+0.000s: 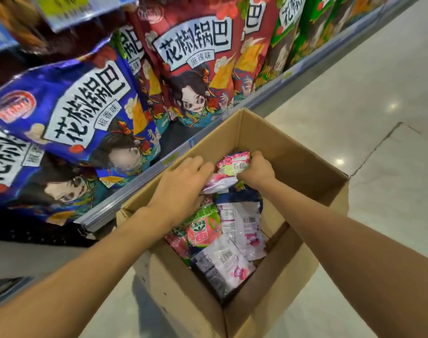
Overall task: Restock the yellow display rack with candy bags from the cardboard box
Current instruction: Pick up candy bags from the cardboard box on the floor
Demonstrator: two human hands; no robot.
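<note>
Shop aisle with a pale glossy floor [354, 93]. Along the left, a shelf [139, 189] packed with big blue and red snack bags [61, 113]. Just beside the shelf's edge, an open cardboard box [293, 152] standing on the floor, heaped with candy bags [222, 262] lying at all angles.

Both arms reaching down into the far end of the heap. Right hand [256, 170] with its grip curled tight round the top candy bag [234, 162], pink and green, crumpled, barcode side up. Long side lying roughly across the box, running from the right hand towards the left. Left hand [181, 184] just beside it, fingers bent over the bags below. Cannot tell whether gripping or only resting.

Yellow display rack nowhere in view. Probably next: straight up and clear of the box walls, led by the right hand, already on the bag.
</note>
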